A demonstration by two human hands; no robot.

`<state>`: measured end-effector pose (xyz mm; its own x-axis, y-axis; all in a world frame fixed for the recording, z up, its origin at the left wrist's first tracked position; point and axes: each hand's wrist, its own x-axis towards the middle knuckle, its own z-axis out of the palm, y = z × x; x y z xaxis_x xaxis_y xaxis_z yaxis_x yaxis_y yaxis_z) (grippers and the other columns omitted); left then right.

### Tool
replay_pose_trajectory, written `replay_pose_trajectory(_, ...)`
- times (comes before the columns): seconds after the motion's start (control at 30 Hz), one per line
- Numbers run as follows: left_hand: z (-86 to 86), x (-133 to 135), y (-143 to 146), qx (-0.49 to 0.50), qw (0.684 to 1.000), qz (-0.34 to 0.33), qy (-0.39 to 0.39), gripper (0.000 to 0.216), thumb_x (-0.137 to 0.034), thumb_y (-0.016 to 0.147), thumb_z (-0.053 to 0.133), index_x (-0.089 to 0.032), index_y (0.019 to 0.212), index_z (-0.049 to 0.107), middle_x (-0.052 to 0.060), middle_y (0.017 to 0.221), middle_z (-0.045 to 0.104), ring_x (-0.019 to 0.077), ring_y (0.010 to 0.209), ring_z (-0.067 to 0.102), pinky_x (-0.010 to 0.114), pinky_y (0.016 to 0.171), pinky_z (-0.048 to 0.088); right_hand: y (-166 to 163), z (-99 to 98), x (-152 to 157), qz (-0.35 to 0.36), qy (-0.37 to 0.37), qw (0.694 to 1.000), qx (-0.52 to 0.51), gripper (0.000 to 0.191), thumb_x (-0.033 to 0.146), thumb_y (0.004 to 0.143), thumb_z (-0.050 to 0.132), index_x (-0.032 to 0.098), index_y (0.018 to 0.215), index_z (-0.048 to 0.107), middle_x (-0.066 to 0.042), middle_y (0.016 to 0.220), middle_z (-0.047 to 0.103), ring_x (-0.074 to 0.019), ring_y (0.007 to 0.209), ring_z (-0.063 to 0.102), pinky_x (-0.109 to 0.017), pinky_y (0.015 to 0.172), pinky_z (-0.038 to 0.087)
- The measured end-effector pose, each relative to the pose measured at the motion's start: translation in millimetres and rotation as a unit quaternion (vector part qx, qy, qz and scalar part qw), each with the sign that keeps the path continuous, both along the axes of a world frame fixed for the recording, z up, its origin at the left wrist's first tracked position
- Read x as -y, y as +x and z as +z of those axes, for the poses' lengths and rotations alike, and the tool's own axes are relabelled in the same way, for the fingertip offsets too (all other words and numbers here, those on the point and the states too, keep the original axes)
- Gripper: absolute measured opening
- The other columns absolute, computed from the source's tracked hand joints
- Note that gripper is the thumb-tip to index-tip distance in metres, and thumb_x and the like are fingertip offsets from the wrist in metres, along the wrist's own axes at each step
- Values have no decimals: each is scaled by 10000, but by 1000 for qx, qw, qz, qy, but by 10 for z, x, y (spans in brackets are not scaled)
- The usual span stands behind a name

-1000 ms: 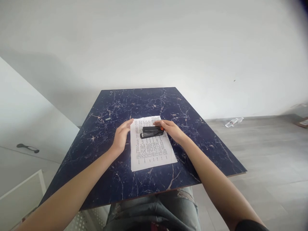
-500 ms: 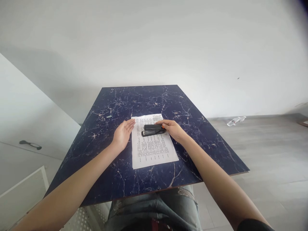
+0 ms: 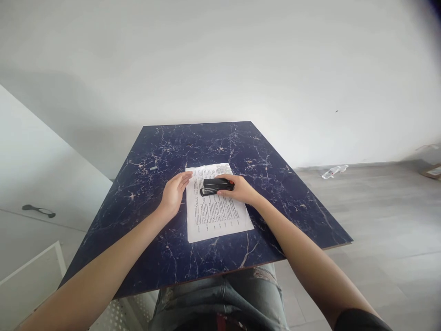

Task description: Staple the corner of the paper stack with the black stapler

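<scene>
Printed white paper sheets [image 3: 220, 223] lie on a dark blue marbled table [image 3: 193, 145], and a black stapler [image 3: 215, 183] is over their upper half. My right hand [image 3: 239, 187] is wrapped round the stapler's right end, thumb on the near side and fingers on the far side. The stapler's jaw end points left, and an orange-red patch shows near my fingers. My left hand [image 3: 175, 193] rests at the paper's left edge, fingers stretched out, with the fingertips at the sheet's upper left. It holds nothing.
A small pale green piece [image 3: 153, 168] lies on the table left of the paper. White wall stands behind the table. On the grey floor to the right are a crumpled clear plastic item [image 3: 335, 171] and part of a cardboard box [image 3: 432, 172]. A white door with a dark handle [image 3: 38, 211] is at left.
My right hand has slid left along the stapler and now grips more of its body with the thumb in front. The left fingers have drawn closer together. The view has shifted slightly.
</scene>
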<state>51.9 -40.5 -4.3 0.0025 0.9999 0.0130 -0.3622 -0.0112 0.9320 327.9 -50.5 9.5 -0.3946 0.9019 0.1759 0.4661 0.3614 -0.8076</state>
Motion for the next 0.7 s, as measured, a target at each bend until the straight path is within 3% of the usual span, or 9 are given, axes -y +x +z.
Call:
replay_pose_trajectory(0.1, -8, 0, -9, -27, 999, 5, 17, 234, -355, 899, 672, -196, 1002, 810, 123, 1222, 768, 291, 1267, 669, 475, 1210, 414, -34, 4, -16, -28, 24, 996, 85, 442, 224, 795, 846, 275, 1222, 744, -48, 1126, 795, -276, 1009, 730, -406, 892, 550)
replay_pose_trajectory(0.27, -70, -90, -92, -55, 997, 31, 41, 239, -370, 891, 675, -189, 985, 799, 121, 1177, 774, 283, 1219, 687, 460, 1179, 444, 61, -13, -59, -31, 39, 991, 123, 347, 221, 778, 851, 260, 1111, 766, -25, 987, 799, -245, 899, 725, -354, 817, 527)
replay_pose_trajectory(0.37, -70, -266, -341, -183, 974, 88, 97, 239, -343, 900, 633, -200, 1021, 781, 109, 1160, 773, 285, 1170, 698, 469, 1123, 487, 317, -3, -45, -52, 46, 987, 147, 328, 228, 751, 842, 246, 1070, 768, -15, 925, 789, -242, 861, 717, -349, 810, 519)
replay_pose_trajectory(0.47, -30, -487, -730, -415, 883, 168, 143, 237, -234, 866, 597, -192, 1028, 765, 119, 1122, 762, 298, 1085, 708, 486, 1079, 509, 771, -6, 9, -79, 36, 982, 165, 336, 280, 760, 815, 234, 1090, 763, -26, 937, 789, -261, 877, 721, -367, 821, 524)
replay_pose_trajectory(0.57, -24, -655, -1060, -582, 770, 216, 148, 296, -173, 869, 545, -144, 1084, 746, 184, 1219, 718, 350, 1226, 640, 526, 1150, 442, 1358, -49, 89, -111, 22, 978, 174, 353, 363, 780, 803, 228, 1103, 761, -48, 967, 791, -298, 901, 726, -401, 821, 532)
replay_pose_trajectory(0.63, -57, -714, -1171, -640, 726, 212, 136, 357, -161, 883, 523, -95, 1174, 719, 237, 1310, 676, 384, 1325, 576, 543, 1187, 397, 1736, -96, 143, -136, 16, 976, 172, 378, 420, 762, 827, 234, 1085, 768, -62, 956, 791, -330, 897, 728, -429, 807, 537)
replay_pose_trajectory(0.7, -103, -739, -1201, -669, 708, 191, 121, 399, -165, 889, 524, -72, 1237, 694, 263, 1375, 639, 412, 1348, 553, 563, 1182, 396, 2026, -140, 188, -154, 7, 975, 158, 420, 458, 734, 854, 248, 1091, 776, -74, 960, 795, -355, 901, 731, -453, 800, 545)
